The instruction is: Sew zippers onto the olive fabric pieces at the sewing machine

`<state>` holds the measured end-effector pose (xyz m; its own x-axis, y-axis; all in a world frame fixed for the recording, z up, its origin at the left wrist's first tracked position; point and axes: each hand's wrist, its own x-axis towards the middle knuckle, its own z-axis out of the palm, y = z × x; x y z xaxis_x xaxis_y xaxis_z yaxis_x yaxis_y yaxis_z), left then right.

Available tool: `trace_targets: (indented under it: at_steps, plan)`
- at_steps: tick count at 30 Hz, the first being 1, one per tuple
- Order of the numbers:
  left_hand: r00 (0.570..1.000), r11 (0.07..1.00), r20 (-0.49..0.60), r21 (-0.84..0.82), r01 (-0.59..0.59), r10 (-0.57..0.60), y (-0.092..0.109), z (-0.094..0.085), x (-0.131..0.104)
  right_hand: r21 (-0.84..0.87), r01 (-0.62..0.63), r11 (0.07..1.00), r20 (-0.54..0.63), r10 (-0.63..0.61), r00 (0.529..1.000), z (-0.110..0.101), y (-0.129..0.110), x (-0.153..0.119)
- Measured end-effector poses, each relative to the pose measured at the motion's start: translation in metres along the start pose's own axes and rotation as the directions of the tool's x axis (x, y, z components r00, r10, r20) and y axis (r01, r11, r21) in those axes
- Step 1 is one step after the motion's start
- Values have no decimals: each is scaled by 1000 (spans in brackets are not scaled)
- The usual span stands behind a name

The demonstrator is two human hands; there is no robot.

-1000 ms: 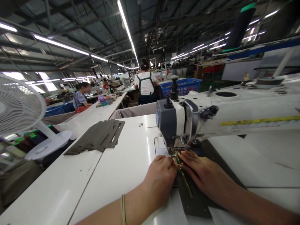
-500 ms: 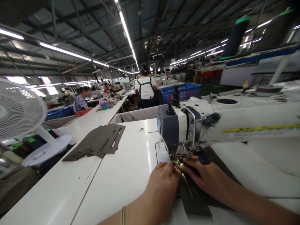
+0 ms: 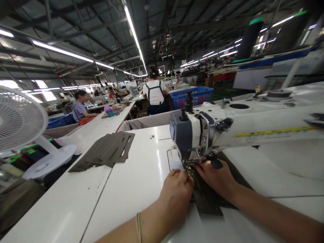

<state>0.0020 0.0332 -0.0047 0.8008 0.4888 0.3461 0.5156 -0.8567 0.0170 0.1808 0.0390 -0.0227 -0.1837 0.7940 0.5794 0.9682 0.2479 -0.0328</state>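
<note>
1. At the front end of the sewing machine (image 3: 184,135), below its head: one dark grey-brown panel (image 3: 210,207), flat on the white tabletop (image 3: 136,182), running under the machine arm.
2. Gold-coloured strip (image 3: 198,182), one, narrow; lies lengthwise on the panel, between my hands, its far end near the presser area. Detail there too small and blurred to read.
3. My left hand (image 3: 177,192): fingers curled inward, tips at the panel's left side, just beside the strip. Tips hidden from me; I cannot tell how far closed they are or whether they pinch the edge. Pale band (image 3: 138,226) on the wrist.
4. My right hand (image 3: 220,175): fingers stretched out and loosely open, laid on the panel to the right of the strip, partly behind a dark machine part.
5. Matching panels (image 3: 103,150), dark, fanned in an overlapping pile on the tabletop, well left of the machine; slots visible in some.
6. White fan (image 3: 20,118), far left.
7. Blue basket (image 3: 192,98), beyond the machine.
8. Two people seated beyond: one in a white top (image 3: 155,92), one in a striped top (image 3: 79,109).
</note>
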Motion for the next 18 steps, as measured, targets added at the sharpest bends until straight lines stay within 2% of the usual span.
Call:
trace_targets:
  at_steps: [3, 5, 7, 10, 18]
  plan:
    - [999, 1000, 49, 6, 24, -24, 5, -8, -1, 40, 116, 992, 9, -117, 993, -14, -2, -17]
    - [998, 1000, 56, 2, 20, -20, 10, -12, -3, 92, 254, 963, -19, -254, 967, -26, -6, -34]
    - [999, 1000, 47, 9, 1, -2, 15, -14, -6, 121, 343, 932, -48, -339, 939, -35, -10, -49]
    - [999, 999, 32, 34, -12, 11, 18, -13, -7, 128, 331, 935, -37, -329, 944, -39, -14, -57]
    - [999, 1000, 34, 11, 0, -1, 9, -8, 1, 252, 254, 934, 16, -266, 964, -35, -12, -45]
